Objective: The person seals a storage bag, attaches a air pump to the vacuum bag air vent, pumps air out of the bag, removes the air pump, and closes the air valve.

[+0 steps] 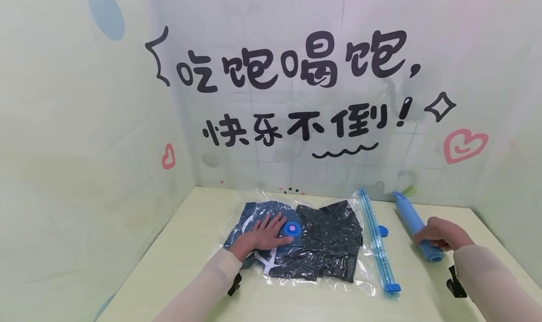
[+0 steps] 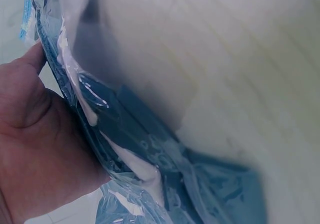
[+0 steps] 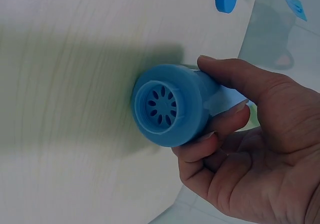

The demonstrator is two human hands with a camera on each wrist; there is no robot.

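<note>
1. The right hand has its fingers curled round the hand pump at the table's right: rigid, light plastic, probably best gripped mid-barrel.
2. The left hand lies flat, fingers apart, on the vacuum bag at centre beside its valve: soft, slippery film.

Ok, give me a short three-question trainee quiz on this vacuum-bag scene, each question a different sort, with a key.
1. True or false: the left hand lies flat on the clear vacuum bag, beside its round blue valve.
2. Multiple choice: what does the right hand grip? A) the blue zip strip B) the blue hand pump C) the loose blue cap
3. Fill in: the small loose blue cap lies on the table between the bag's zip strip and the ____.

Key
1. True.
2. B: its fingers curl round the blue hand pump, whose slotted end shows in the right wrist view.
3. Pump.
</note>
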